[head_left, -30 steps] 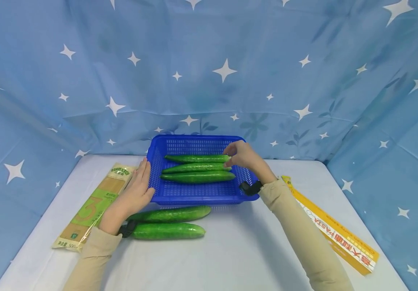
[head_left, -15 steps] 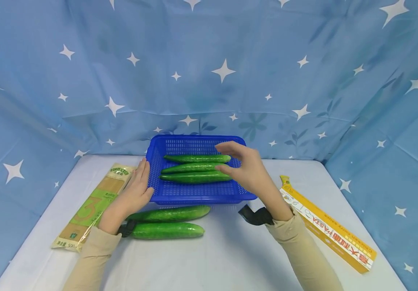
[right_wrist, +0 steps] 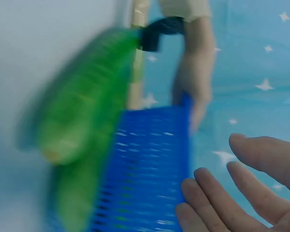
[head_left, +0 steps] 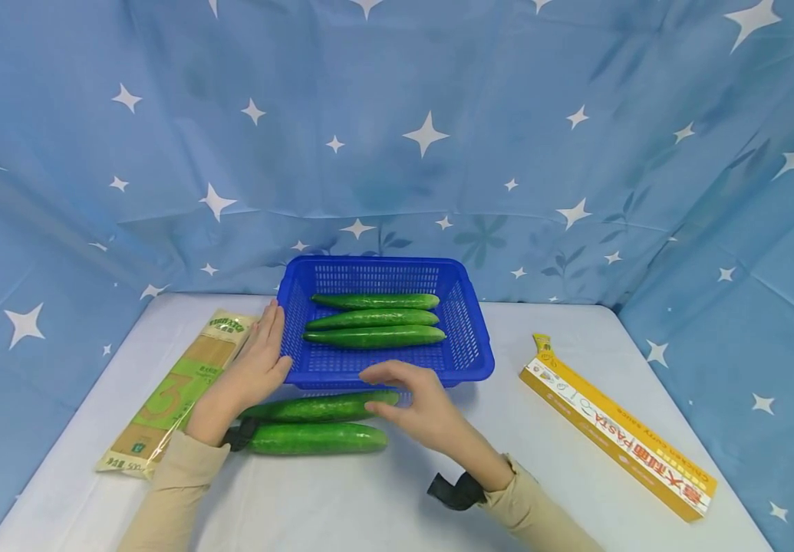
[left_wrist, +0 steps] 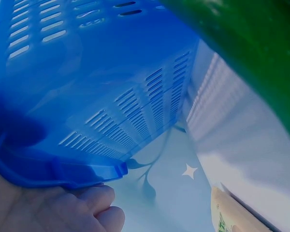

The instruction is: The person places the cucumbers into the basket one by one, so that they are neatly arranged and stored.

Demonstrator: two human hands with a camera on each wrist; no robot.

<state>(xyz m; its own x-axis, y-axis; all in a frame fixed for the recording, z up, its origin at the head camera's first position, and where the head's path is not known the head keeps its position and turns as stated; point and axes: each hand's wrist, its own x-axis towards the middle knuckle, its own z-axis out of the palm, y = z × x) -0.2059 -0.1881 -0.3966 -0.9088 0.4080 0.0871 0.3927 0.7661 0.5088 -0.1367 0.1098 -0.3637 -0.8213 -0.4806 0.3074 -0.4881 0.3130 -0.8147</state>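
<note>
Three cucumbers [head_left: 374, 336] lie side by side in a blue basket [head_left: 388, 378]. Two more cucumbers, one nearer the basket [head_left: 327, 406] and one nearer the person [head_left: 321, 438], lie on the table before it. My left hand [head_left: 254, 368] rests with straight fingers against the basket's left side; the left wrist view shows its knuckles [left_wrist: 72, 208] by the rim. My right hand [head_left: 426, 406], empty, has thumb and fingers spread at the right end of the farther loose cucumber; whether it touches is unclear. In the right wrist view that hand's fingers [right_wrist: 217, 203] are apart.
A green and tan noodle packet [head_left: 179, 395] lies left of the basket, partly beside my left forearm. A yellow and white pasta box [head_left: 621, 437] lies at an angle on the right of the white table [head_left: 341, 506]. A blue star-patterned curtain [head_left: 383, 184] stands behind.
My right hand has withdrawn from over the basket, moving toward the person and left to the loose cucumbers, its fingers spreading. My left hand has stayed against the basket.
</note>
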